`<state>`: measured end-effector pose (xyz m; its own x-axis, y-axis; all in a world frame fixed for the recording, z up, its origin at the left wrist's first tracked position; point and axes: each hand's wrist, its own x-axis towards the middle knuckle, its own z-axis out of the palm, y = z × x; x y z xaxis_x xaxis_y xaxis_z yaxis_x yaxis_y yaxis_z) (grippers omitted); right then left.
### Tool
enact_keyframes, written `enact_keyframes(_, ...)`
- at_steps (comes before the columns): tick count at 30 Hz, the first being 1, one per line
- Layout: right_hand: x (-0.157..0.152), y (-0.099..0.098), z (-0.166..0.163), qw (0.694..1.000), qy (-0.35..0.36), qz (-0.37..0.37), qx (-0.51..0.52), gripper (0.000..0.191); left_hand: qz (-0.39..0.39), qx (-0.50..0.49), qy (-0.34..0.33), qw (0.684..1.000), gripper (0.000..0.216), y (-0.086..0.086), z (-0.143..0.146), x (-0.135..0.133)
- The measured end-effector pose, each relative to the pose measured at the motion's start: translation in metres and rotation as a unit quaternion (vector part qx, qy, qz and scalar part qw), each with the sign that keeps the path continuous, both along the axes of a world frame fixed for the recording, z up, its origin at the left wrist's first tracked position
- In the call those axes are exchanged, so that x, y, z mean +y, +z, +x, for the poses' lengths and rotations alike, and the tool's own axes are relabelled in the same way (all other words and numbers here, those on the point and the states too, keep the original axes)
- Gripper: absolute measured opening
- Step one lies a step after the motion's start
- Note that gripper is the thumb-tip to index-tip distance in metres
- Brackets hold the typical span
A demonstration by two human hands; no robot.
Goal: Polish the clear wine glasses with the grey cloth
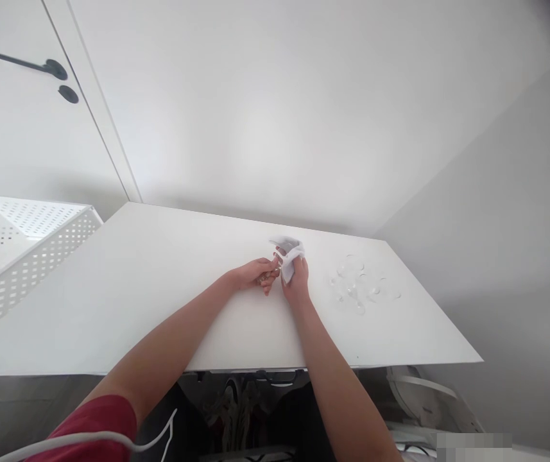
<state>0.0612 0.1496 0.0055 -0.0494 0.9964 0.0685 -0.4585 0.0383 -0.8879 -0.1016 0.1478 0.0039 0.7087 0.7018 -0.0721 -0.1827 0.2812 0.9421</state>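
Over the white table (159,308), my right hand (300,282) is closed on a thin white cloth (290,247), which could also be a tissue; its folds hang over the fingers. Just left of it, my left hand (260,274) has its thumb and fingers pinched together at the cloth's edge. Whatever lies between those fingertips is too small to make out. To the right of my hands, several clear, roundish pieces (354,285) lie loosely grouped on the tabletop; their outlines are faint and their material is unclear.
A white wall (275,128) rises behind the table. At the left stand a perforated white rack (38,256) and a door with a dark handle (29,64). A white cable (86,437) crosses my left sleeve. Below the table's right front is a pale object (423,398).
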Motion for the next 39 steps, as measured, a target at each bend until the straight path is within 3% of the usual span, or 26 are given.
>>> enact_keyframes(2, -0.001, -0.001, -0.001, 1.0, -0.017, -0.007, -0.006, 0.036, 0.024, 0.003, 0.025, 0.999, 0.06, -0.001, 0.003, -0.001)
enact_keyframes(8, -0.005, -0.004, 0.001, 0.994, 0.099, -0.043, -0.022, 0.043, 0.037, -0.013, -0.006, 0.999, 0.06, 0.003, 0.002, -0.004)
enact_keyframes(13, -0.003, 0.001, 0.0, 0.994, 0.107, -0.038, -0.002, 0.036, 0.019, -0.017, -0.007, 1.0, 0.06, 0.007, 0.001, -0.006)
enact_keyframes(20, -0.007, 0.013, 0.005, 0.989, 0.118, 0.02, 0.085, 0.038, -0.069, -0.002, -0.141, 0.988, 0.062, 0.009, -0.012, -0.003)
enact_keyframes(23, -0.007, 0.015, 0.004, 0.991, 0.105, 0.041, 0.068, 0.038, -0.013, -0.003, -0.073, 0.997, 0.059, 0.006, -0.005, -0.003)
enact_keyframes(27, -0.01, 0.014, -0.002, 0.995, -0.048, 0.078, -0.034, 0.043, 0.076, 0.046, 0.082, 0.993, 0.05, 0.0, 0.011, -0.007)
enact_keyframes(30, -0.012, 0.012, -0.003, 0.983, -0.109, 0.111, -0.094, 0.052, 0.069, 0.059, 0.077, 0.993, 0.047, 0.0, 0.012, -0.01)
enact_keyframes(33, -0.011, 0.012, -0.001, 0.999, -0.014, 0.048, 0.006, 0.04, 0.025, 0.036, -0.028, 0.999, 0.055, 0.007, 0.005, -0.012)
enact_keyframes(35, -0.009, 0.014, 0.0, 0.995, 0.063, -0.002, 0.077, 0.046, 0.01, 0.021, -0.082, 0.996, 0.058, 0.01, 0.001, -0.012)
enact_keyframes(37, -0.009, 0.016, -0.002, 0.991, 0.084, -0.01, 0.101, 0.049, 0.018, 0.006, -0.067, 0.998, 0.059, 0.01, 0.0, -0.009)
enact_keyframes(39, -0.011, 0.016, -0.006, 0.993, 0.082, -0.005, 0.084, 0.048, 0.03, -0.011, -0.002, 1.0, 0.06, 0.007, 0.002, -0.005)
